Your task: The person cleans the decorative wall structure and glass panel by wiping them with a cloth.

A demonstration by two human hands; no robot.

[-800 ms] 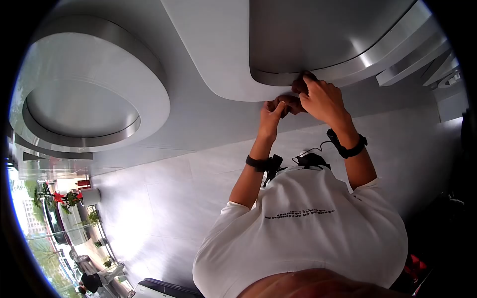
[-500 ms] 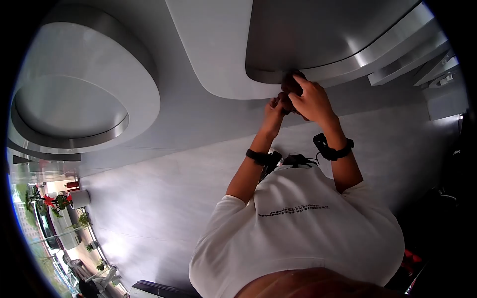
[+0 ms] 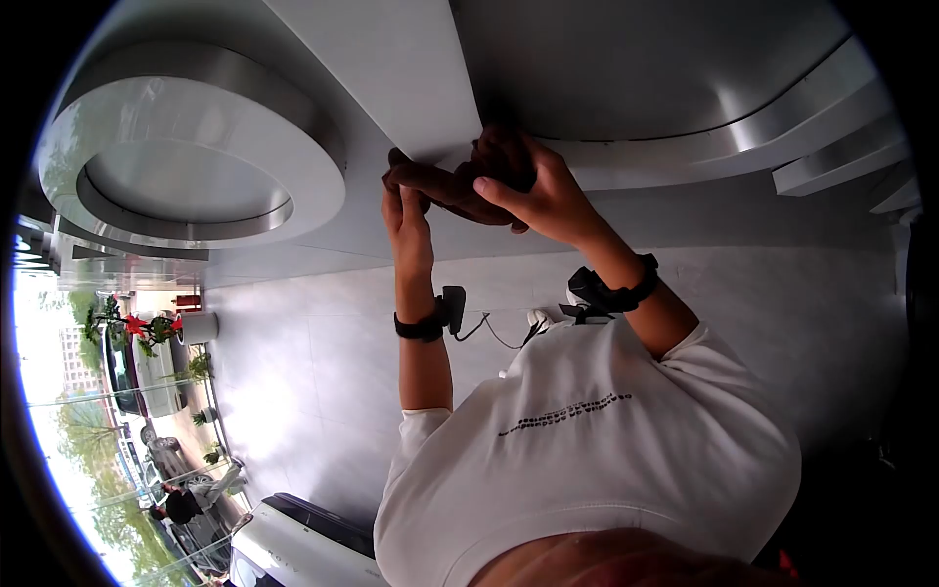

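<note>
A dark brown, crumpled cloth [image 3: 445, 183] stretches between my two hands, close to the lower edge of a raised light-grey panel [image 3: 401, 78]. My left hand [image 3: 406, 220] is closed on its left end, fingers pointing up. Bunched cloth fills my right hand [image 3: 543, 201], whose thumb lies across the front; its other fingers are partly hidden behind the cloth. Black straps with small devices circle both wrists.
A raised oval ring [image 3: 303, 186] stands out from the wall at the left. Pale floor [image 3: 333, 342] lies below the wall. Farther left are a potted plant [image 3: 199, 327] and a person [image 3: 183, 505]. A white car [image 3: 284, 548] is at the bottom.
Both hands have moved left along the panel edge and farther apart. The cloth, bunched before, is now drawn out between them. The view has shifted, and more of the white car shows.
</note>
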